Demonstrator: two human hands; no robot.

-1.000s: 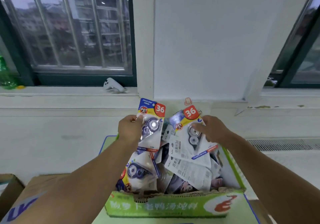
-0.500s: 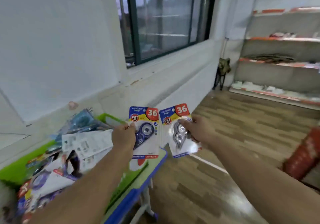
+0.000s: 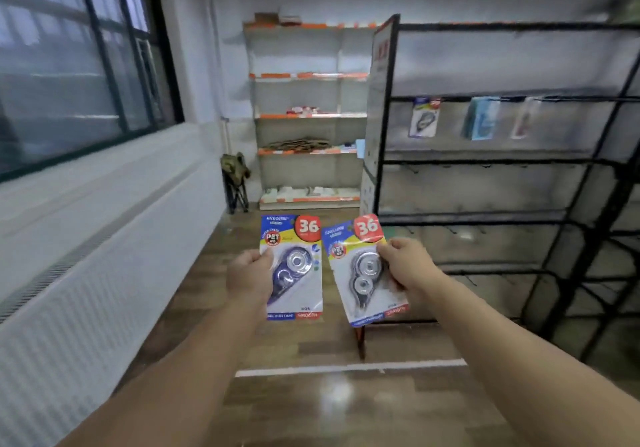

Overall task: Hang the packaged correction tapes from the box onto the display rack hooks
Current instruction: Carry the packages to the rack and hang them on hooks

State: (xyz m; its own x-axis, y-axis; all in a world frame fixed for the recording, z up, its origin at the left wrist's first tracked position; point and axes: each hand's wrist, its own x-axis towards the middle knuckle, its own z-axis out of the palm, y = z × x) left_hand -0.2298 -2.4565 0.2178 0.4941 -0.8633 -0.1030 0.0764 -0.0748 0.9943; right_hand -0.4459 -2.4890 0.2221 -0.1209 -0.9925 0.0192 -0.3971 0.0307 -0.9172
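Note:
My left hand [image 3: 250, 275] grips a packaged correction tape with a blue dispenser [image 3: 294, 266] by its left edge. A second pack, with a grey dispenser [image 3: 363, 270], is pinched by my right hand [image 3: 405, 266] at its right edge. Both packs are upright in front of me, side by side, each with a red "36" badge at the top. The black display rack [image 3: 502, 162] stands ahead to the right. On its upper bar hangs one correction tape pack [image 3: 423, 118] beside two other hung packs [image 3: 481, 118]. The box is out of view.
A white shelf unit [image 3: 308, 114] with orange edge strips stands against the far wall. A folded stool [image 3: 236, 178] sits in the corner. White radiator covers [image 3: 104, 238] and windows run along the left. Wooden floor with a white line [image 3: 346, 367] lies ahead.
The view has swung right, away from the box of packs, to face the rack. Both hands lifted one pack each out of the box and carry them along.

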